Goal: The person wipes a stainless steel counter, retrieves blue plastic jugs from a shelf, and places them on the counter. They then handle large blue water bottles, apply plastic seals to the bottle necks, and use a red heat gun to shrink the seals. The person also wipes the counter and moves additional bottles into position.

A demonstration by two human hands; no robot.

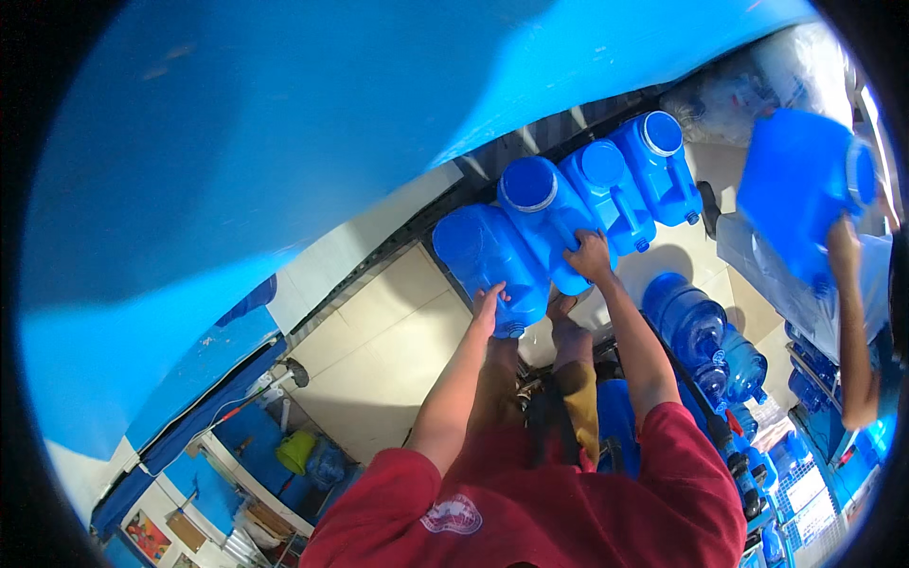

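Several blue plastic water jugs with built-in handles and small spouts stand side by side before me. My left hand (490,307) grips the handle area of the leftmost jug (472,245), its fingers partly hidden. My right hand (591,257) is closed around the handle of the second jug (547,206), which has a wide round cap with a pale ring. Touching its right side is a third jug (603,167), and beyond that stands a fourth jug (639,142). Neither of my hands touches those two.
At right a co-worker's arm (856,341) holds up another blue jug (795,184). Clear blue round water bottles (682,312) lie on the right. A blue wall (248,142) rises ahead. Pale floor tiles (383,341) show at left, near a green bucket (297,452).
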